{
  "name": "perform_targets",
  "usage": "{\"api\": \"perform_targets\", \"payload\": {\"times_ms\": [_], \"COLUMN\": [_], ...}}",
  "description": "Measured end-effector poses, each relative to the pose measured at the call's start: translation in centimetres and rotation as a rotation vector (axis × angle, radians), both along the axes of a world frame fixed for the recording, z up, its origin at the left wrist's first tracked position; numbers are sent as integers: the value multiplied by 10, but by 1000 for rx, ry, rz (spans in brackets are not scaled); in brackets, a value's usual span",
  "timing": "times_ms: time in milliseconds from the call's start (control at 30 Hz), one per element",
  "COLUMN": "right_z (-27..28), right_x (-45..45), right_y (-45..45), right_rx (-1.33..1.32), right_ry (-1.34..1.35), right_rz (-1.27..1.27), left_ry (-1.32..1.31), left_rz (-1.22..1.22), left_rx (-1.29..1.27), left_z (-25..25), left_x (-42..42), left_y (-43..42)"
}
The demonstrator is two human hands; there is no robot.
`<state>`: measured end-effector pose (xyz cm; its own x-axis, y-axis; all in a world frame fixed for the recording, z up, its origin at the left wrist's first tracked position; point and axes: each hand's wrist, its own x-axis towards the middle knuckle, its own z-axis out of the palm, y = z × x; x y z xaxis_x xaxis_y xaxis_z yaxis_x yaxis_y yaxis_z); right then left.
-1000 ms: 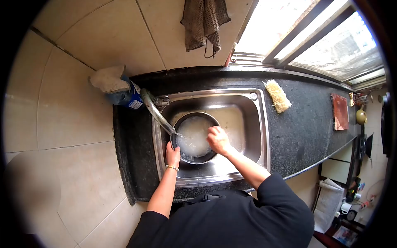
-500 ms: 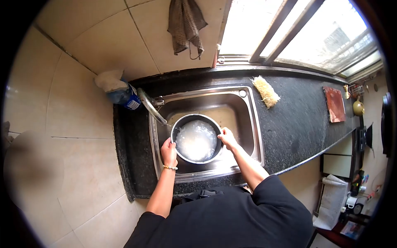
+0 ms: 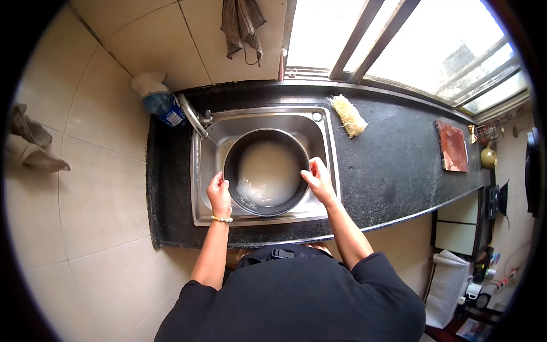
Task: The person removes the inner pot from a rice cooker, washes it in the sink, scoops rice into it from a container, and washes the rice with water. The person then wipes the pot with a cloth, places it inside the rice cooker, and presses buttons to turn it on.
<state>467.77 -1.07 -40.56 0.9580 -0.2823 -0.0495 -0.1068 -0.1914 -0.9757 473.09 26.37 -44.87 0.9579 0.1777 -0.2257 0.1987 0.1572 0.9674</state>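
Note:
A round, dark-walled pot (image 3: 232, 188) is held over the steel sink (image 3: 334, 171), with cloudy whitish water (image 3: 268, 168) inside. My left hand (image 3: 219, 194) grips its left rim and wears a beaded bracelet at the wrist. On the opposite side, my right hand (image 3: 319, 179) is closed on the right rim, thumb on top. The curved faucet (image 3: 192, 117) reaches over the sink's back left corner, beside the pot. Whatever lies under the cloudy water cannot be made out.
Behind the faucet stands a blue-labelled plastic bottle (image 3: 165, 107). A fibrous loofah-like scrubber (image 3: 348, 116) lies on the black countertop (image 3: 387, 154), right of the sink. Farther right is a reddish-brown board (image 3: 452, 146). A brown mesh cloth (image 3: 241, 25) hangs on the tiled wall.
The pot has come up closer to the camera and now looks larger. Its water has shifted from bubbly white to a smoother, cloudy beige. Both hands keep their hold; the view has shifted.

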Motion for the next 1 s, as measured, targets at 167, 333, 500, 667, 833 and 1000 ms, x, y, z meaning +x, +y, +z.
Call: {"api": "perform_targets", "payload": {"times_ms": [167, 333, 500, 667, 833, 1000], "right_z": [4, -1, 38, 65, 84, 97], "right_x": [-12, -21, -23, -25, -27, -32], "right_y": [-27, -36, -40, -51, -54, -56], "right_rx": [61, 315, 274, 192, 57, -93], "right_ry": [14, 138, 116, 96, 129, 114], "right_rz": [11, 18, 30, 12, -39, -84], "left_ry": [-71, -106, -16, 146, 195, 316], "left_rz": [-38, -49, -60, -92, -147, -201], "left_rx": [-11, -53, -127, -122, -131, -237], "left_z": [38, 74, 41, 18, 14, 13], "left_x": [-5, 2, -6, -20, -26, -28], "left_y": [-27, -34, -31, -51, -63, -74]}}
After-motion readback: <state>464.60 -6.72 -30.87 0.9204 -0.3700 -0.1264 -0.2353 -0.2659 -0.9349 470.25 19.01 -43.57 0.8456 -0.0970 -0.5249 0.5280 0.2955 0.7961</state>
